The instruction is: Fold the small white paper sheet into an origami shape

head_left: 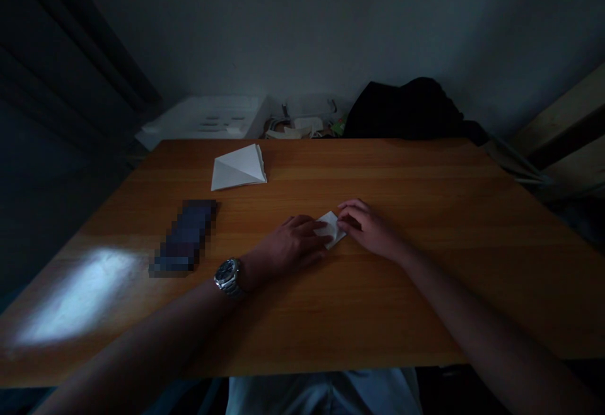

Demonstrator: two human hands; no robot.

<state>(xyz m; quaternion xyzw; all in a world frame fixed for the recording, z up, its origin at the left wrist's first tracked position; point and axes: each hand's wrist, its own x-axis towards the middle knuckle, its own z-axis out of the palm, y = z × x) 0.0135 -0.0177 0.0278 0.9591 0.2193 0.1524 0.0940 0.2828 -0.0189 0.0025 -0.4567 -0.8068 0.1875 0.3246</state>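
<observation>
Pale trousers [326, 395] show below the near edge of the wooden surface [406, 327]; on it, near the middle, your left hand [299, 243], a metal watch [228, 274] at the wrist, lies over a small folded white paper [333, 228] with fingers apart. Your right hand [371, 231] curls narrowly at the paper's right edge, whether pinching it you cannot tell; a larger folded sheet [240, 168] lies beyond, to the left.

white tray [189, 120] behind wooden table [401, 179]
</observation>
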